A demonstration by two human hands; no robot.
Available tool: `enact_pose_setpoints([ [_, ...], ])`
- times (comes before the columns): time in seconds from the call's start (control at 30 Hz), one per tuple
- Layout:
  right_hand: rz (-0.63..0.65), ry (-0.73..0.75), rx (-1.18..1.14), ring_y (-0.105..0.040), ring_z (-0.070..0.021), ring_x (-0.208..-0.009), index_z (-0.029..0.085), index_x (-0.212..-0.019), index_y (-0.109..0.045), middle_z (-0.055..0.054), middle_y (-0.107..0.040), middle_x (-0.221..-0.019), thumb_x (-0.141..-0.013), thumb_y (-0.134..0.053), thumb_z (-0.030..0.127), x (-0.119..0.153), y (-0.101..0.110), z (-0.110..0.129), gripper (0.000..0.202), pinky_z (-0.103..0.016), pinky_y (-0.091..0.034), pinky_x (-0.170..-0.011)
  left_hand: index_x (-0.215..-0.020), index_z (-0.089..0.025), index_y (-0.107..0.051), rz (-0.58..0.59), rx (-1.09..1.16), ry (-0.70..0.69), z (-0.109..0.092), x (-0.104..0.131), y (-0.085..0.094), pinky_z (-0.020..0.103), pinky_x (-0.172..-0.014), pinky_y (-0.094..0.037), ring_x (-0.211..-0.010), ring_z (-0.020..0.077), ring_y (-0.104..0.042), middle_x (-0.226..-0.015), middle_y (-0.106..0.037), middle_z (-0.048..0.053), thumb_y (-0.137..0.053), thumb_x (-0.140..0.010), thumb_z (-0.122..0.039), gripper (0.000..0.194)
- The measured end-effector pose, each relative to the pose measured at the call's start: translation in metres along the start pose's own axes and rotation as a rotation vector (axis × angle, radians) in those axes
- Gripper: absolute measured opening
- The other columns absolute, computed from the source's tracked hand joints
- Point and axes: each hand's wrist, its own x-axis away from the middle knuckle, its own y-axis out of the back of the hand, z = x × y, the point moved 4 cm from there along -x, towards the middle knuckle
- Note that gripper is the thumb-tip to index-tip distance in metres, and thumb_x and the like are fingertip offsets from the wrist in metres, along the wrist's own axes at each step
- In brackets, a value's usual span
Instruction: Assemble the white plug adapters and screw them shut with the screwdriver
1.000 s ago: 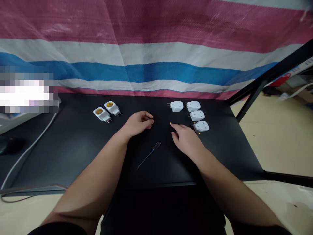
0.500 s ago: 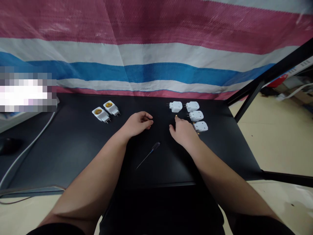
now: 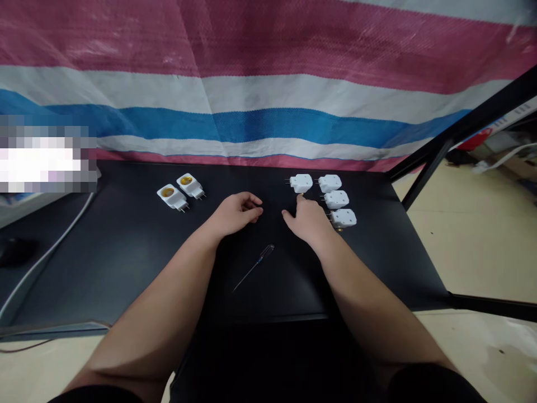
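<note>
My right hand (image 3: 309,219) lies low over the black tabletop, index finger stretched forward and thumb spread to the left. Its index fingertip meets a small brass-coloured piece (image 3: 302,194) at the lower edge of a white plug-in lamp socket (image 3: 301,182); the fingertip hides part of it. Several more white sockets (image 3: 337,199) lie just right of this hand, backs up, pins leftward. Another small brass piece (image 3: 340,229) sits below the lowest one. My left hand (image 3: 240,212) rests on its side, loosely curved, thumb apart from the fingers, holding nothing visible. Between my forearms lies a screwdriver (image 3: 265,253).
Two white sockets (image 3: 168,193) with brass-coloured openings facing up lie at the left. A white cable (image 3: 59,240) and a dark mouse (image 3: 15,252) are farther left. Black frame bars (image 3: 428,168) stand at the right edge; a striped sheet (image 3: 251,123) hangs behind.
My right hand has slid slightly left and forward, its index fingertip and the brass piece now up against the socket's lower edge. The left hand has stayed in place.
</note>
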Motion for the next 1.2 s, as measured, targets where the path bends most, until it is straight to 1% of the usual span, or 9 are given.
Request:
enact_pose_setpoints([
  [0.13,-0.011,0.029,-0.036,-0.079,-0.0409,-0.108,0.002,-0.138,-0.064,-0.025,-0.080,-0.114,-0.104,-0.065,0.037,0.003,-0.001,-0.001,0.048,-0.051,-0.061,-0.093,-0.109,-0.017,-0.072,0.000,-0.024,-0.004,-0.004,0.001,-0.002,0.036,-0.073,-0.060,-0.073,0.0215,-0.076,-0.083,-0.075,0.004,-0.077,-0.088,-0.030,0.025],
  [0.2,-0.024,0.065,-0.063,-0.079,-0.0389,-0.108,0.004,-0.142,-0.064,-0.022,-0.081,-0.110,-0.104,-0.065,0.036,0.006,-0.004,0.000,0.050,-0.050,-0.061,-0.093,-0.107,-0.018,-0.073,-0.101,-0.130,-0.073,-0.011,0.003,0.006,0.039,-0.077,-0.060,-0.076,0.0230,-0.074,-0.085,-0.074,0.005,-0.074,-0.089,-0.029,0.022],
  [0.33,-0.056,0.201,-0.194,-0.077,-0.0311,-0.103,0.010,-0.153,-0.061,-0.010,-0.081,-0.096,-0.103,-0.067,0.031,0.012,-0.009,0.005,0.055,-0.044,-0.059,-0.093,-0.103,-0.020,-0.077,-0.615,-0.551,-0.295,-0.028,0.017,0.042,0.054,-0.104,-0.055,-0.109,0.0329,-0.070,-0.106,-0.074,0.011,-0.073,-0.086,-0.021,0.018],
  [0.47,-0.060,0.365,-0.317,-0.069,-0.0204,-0.082,0.018,-0.130,-0.076,-0.003,-0.074,-0.089,-0.102,-0.066,0.027,0.018,-0.006,0.006,0.031,-0.036,-0.054,-0.083,-0.125,-0.021,-0.074,-1.010,-0.764,-0.133,-0.017,0.030,0.077,0.074,-0.117,-0.039,-0.143,0.0485,-0.049,-0.141,-0.064,0.018,-0.076,-0.083,-0.016,0.042],
  [0.57,0.037,0.534,-0.410,-0.064,-0.0165,-0.079,0.021,-0.120,-0.079,-0.002,-0.070,-0.095,-0.101,-0.070,0.029,0.025,-0.002,0.007,0.022,-0.032,-0.052,-0.078,-0.123,-0.022,-0.074,-0.968,-0.785,-0.030,-0.005,0.028,0.085,0.086,-0.120,-0.025,-0.142,0.0498,-0.049,-0.137,-0.068,0.017,-0.074,-0.082,-0.010,0.043],
  [0.7,0.302,0.753,-0.426,-0.066,-0.0225,-0.111,0.028,-0.129,-0.080,-0.005,-0.069,-0.117,-0.091,-0.090,0.035,0.037,-0.007,0.015,0.039,-0.037,-0.053,-0.101,-0.112,-0.025,-0.075,-0.883,-0.812,-0.051,-0.009,0.024,0.078,0.089,-0.124,-0.014,-0.128,0.0434,-0.063,-0.124,-0.075,0.012,-0.065,-0.087,-0.006,0.033],
  [0.9,0.347,0.866,-0.283,-0.065,-0.0240,-0.114,0.027,-0.110,-0.084,-0.005,-0.069,-0.119,-0.097,-0.085,0.027,0.043,-0.020,0.031,0.013,-0.046,-0.045,-0.111,-0.119,-0.021,-0.075,-0.593,-0.752,-0.228,-0.024,0.015,0.046,0.054,-0.114,-0.052,-0.120,0.0365,-0.068,-0.120,-0.073,0.014,-0.075,-0.088,-0.021,0.032],
  [1.1,0.452,0.633,-0.716,-0.068,-0.0166,-0.086,0.020,-0.102,-0.076,-0.001,-0.073,-0.092,-0.094,-0.083,0.032,0.035,-0.005,0.010,0.016,-0.034,-0.055,-0.085,-0.121,-0.021,-0.075,-0.448,-0.676,-0.148,-0.022,0.016,0.026,0.046,-0.098,-0.057,-0.106,0.0329,-0.071,-0.123,-0.070,0.014,-0.080,-0.092,-0.040,0.034],
  [1.2,0.301,0.462,-0.946,-0.070,-0.0175,-0.085,0.021,-0.101,-0.077,-0.002,-0.074,-0.091,-0.086,-0.089,0.041,0.025,0.008,-0.008,0.028,-0.035,-0.059,-0.084,-0.110,-0.022,-0.072,-0.495,-0.616,-0.097,-0.022,0.018,0.027,0.045,-0.091,-0.056,-0.101,0.0324,-0.070,-0.106,-0.071,0.011,-0.079,-0.093,-0.042,0.027],
])
